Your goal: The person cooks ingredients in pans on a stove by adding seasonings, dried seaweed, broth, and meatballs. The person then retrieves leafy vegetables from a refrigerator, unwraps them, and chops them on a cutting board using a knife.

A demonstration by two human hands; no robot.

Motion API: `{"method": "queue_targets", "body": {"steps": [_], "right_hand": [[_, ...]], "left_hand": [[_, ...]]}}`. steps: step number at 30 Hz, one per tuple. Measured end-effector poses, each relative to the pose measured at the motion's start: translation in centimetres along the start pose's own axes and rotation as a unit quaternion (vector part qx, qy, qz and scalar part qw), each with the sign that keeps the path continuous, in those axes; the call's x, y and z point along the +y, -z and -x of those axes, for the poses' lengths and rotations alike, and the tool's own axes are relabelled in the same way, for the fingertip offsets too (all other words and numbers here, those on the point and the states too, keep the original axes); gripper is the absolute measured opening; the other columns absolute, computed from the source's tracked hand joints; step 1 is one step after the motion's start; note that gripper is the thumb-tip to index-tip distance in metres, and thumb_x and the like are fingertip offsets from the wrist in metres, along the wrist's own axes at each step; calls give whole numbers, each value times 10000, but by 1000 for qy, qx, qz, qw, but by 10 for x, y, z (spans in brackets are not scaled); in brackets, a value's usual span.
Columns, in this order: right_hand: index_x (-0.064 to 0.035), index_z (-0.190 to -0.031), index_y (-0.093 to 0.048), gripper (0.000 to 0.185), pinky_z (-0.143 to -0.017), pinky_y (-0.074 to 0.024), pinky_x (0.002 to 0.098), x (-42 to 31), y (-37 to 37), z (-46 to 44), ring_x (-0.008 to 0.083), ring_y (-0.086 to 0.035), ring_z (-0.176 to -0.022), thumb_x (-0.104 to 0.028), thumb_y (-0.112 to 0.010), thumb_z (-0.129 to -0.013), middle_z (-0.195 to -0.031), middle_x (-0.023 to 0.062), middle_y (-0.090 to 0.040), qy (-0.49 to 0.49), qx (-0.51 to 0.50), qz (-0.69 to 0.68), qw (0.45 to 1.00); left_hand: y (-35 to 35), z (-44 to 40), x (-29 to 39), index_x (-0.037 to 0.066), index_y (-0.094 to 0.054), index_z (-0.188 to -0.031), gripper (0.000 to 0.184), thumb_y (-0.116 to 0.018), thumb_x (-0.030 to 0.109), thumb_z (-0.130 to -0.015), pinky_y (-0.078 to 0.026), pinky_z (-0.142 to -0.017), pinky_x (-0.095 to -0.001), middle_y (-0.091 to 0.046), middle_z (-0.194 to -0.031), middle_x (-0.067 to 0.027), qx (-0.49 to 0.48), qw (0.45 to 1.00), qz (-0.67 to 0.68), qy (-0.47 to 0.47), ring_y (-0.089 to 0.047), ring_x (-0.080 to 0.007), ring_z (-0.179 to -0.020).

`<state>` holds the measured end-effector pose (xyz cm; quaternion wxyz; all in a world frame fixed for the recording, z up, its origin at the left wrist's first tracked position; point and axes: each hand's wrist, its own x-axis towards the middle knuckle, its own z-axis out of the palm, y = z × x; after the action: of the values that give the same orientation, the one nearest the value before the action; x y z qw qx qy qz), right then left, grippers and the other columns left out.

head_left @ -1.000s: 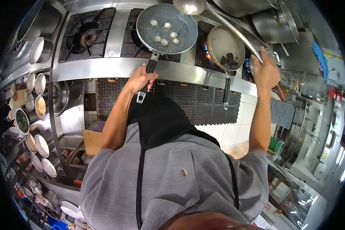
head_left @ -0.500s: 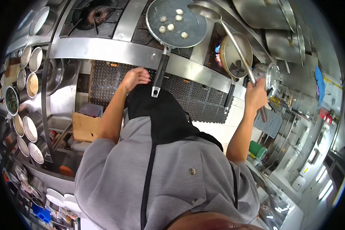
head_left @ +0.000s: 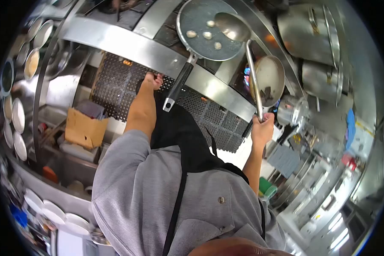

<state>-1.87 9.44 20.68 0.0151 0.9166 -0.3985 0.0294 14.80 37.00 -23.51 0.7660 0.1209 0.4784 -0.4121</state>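
Observation:
My right hand (head_left: 263, 127) is wrapped round the long handle of a metal ladle (head_left: 234, 28). The ladle's bowl hangs over the right side of a grey frying pan (head_left: 202, 21), which holds several small pale round pieces (head_left: 207, 35). Left of the pan's black handle (head_left: 179, 83), my left hand (head_left: 153, 80) is apart from it, fingers curled and partly hidden. A second pan (head_left: 270, 77) with dark pieces inside sits to the right beside a flame, partly behind the ladle handle.
Large steel pots (head_left: 307, 36) stand at the upper right. The steel stove edge (head_left: 128, 46) crosses in front of me. Round containers (head_left: 18, 115) line the left side, near a cardboard box (head_left: 84, 128). A black perforated mat (head_left: 111, 91) lies below the stove.
My left hand has let go of the grey pan's handle and moved away. The ladle bowl has moved over the pan, with my right hand now lower and nearer. The view has turned.

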Motion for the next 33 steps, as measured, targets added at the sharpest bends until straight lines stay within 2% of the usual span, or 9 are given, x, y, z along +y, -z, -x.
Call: {"method": "queue_targets", "body": {"steps": [5, 8, 11, 15, 17, 19, 22, 25, 33], "right_hand": [[-1, -982, -505, 326, -738, -435, 327, 36, -52, -29, 182, -469, -761, -68, -728, -755, -852, 43, -502, 202, -80, -327, 920], [-72, -1115, -481, 312, -391, -288, 201, -15, -34, -13, 21, -385, -502, -47, -654, -856, -649, -44, -430, 83, -328, -454, 824], [-87, -1001, -451, 162, -345, -307, 233, -46, -52, -20, 49, -362, -435, -98, -596, -928, -588, -34, -386, 166, -470, -452, 740], [-97, -902, -405, 180, -341, -322, 243, -105, -41, -4, 74, -380, -415, -121, -577, -952, -567, -14, -404, 279, -545, -410, 676], [-99, -895, -409, 179, -343, -320, 244, -130, -34, 17, 78, -384, -411, -135, -576, -951, -570, -12, -414, 312, -557, -408, 652], [-103, -878, -411, 186, -345, -318, 241, -146, -26, 38, 79, -386, -409, -148, -579, -946, -569, -10, -419, 331, -557, -398, 649], [-103, -866, -420, 185, -347, -317, 237, -158, -15, 73, 81, -394, -410, -161, -577, -943, -584, -5, -438, 356, -568, -402, 624], [-101, -880, -435, 165, -351, -321, 241, -164, -16, 100, 83, -392, -415, -169, -571, -946, -595, -7, -439, 360, -580, -410, 605], [-119, -884, -429, 173, -371, -343, 250, -141, 1, 158, 86, -401, -434, -154, -591, -931, -596, -15, -430, 312, -600, -429, 599]], "left_hand": [[54, 89, -40, 46, -486, -1335, 785, -449, 659, -846, -553, -692, -477, -670, -953, -236, 180, 906, -365, -118, -671, -309, -731], [136, 145, -61, 37, -661, -1170, 557, -547, 491, -869, -425, -996, -489, -649, -1175, -200, 254, 592, -731, -224, -592, -359, -1123], [202, 282, -102, 16, -640, -1182, 602, -559, 526, -873, -450, -956, -470, -641, -1151, -238, 345, 650, -635, -234, -582, -393, -1124], [211, 523, -241, 31, -630, -1104, 369, -588, 345, -916, -508, -831, -414, -671, -1012, -207, 553, 492, -250, -624, -649, -340, -950], [218, 614, -335, 32, -658, -1026, 287, -596, 285, -906, -499, -827, -403, -682, -930, -151, 722, 296, -89, -619, -642, -307, -886], [263, 691, -447, 16, -661, -966, 247, -621, 253, -911, -507, -778, -372, -675, -897, -141, 878, -117, -119, -448, -639, -283, -825], [263, 797, -585, 41, -634, -896, 144, -597, 179, -908, -518, -639, -313, -680, -775, -65, 747, -232, 267, -563, -644, -143, -718], [384, 875, -703, 43, -637, -859, 169, -588, 197, -909, -515, -652, -331, -680, -756, -81, 741, -242, 317, -540, -654, -188, -729], [495, 974, -697, 82, -667, -870, 146, -616, 196, -794, -492, -732, -446, -669, -865, -129, 874, -16, -452, -175, -638, -330, -812]]}}
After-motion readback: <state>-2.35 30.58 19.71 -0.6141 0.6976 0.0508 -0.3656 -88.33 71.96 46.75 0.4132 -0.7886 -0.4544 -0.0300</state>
